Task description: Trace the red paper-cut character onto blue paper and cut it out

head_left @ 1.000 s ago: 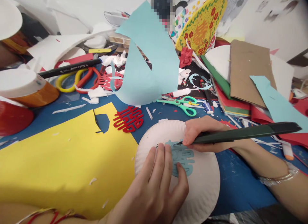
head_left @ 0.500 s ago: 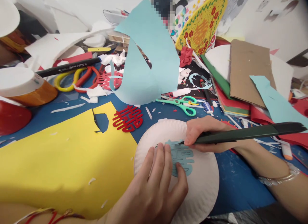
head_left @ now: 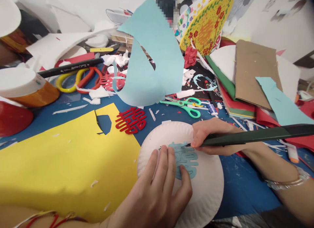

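Note:
My left hand (head_left: 163, 182) lies over a white paper plate (head_left: 208, 195), fingers stretched out and flat. Its fingertips and thumb press on the left and lower part of a pale blue lattice-like paper cutout (head_left: 187, 159), hiding some of it. Fingers of my right hand (head_left: 208, 136) are closed around a long, dark green pen-like tool (head_left: 247, 136). The tool's thin dark tip touches or nearly touches the cutout's upper edge. Small dark marks show on the plate beside my left fingertips. A similar red cutout (head_left: 130, 120) lies just beyond the plate's left side.
Yellow sheet (head_left: 61, 162) with a hole lies at left. Green-handled scissors (head_left: 186, 105) lie beyond the plate. A large pale blue sheet (head_left: 159, 58) stands curved behind. Cardboard (head_left: 255, 71) and coloured sheets are stacked right. Paint jars (head_left: 29, 90) and scraps crowd the left.
My right hand and the tool have shifted very slightly to the right along the cutout's upper edge. My left hand stays in place on the cutout.

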Demonstrator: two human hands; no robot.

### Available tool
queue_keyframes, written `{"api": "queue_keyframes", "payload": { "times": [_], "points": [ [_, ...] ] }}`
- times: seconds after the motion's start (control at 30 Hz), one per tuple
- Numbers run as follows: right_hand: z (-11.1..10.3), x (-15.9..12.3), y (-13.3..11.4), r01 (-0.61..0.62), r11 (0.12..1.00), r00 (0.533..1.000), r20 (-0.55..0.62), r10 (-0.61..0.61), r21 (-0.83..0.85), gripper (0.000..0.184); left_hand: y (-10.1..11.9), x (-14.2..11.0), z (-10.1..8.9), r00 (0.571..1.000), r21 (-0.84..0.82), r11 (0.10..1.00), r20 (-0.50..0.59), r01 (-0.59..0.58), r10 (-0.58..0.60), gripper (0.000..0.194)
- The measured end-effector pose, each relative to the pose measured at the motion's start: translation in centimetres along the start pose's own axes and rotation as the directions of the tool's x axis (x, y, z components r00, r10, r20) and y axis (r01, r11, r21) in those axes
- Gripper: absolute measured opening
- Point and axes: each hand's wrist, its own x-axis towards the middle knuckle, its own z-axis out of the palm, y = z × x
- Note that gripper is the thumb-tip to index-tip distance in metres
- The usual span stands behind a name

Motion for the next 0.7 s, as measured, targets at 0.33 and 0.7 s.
{"api": "queue_keyframes", "payload": {
  "times": [0.33, 0.7],
  "points": [
    [-0.16, -0.01, -0.17, -0.027, 1.000, 0.999, 0.027, 0.027, 0.005, 0.025, -0.03, 0.12, 0.02, 1.000, 0.014, 1.000, -0.011, -0.005, 0.005, 0.026],
    [-0.27, -0.20, -0.32, -0.028, 1.000, 0.999, 0.034, 0.027, 0.014, 0.025, -0.27, -0.16, 0.56, 0.996, 0.011, 0.998, -0.064, -0.057, 0.057, 0.029]
  ]
}}
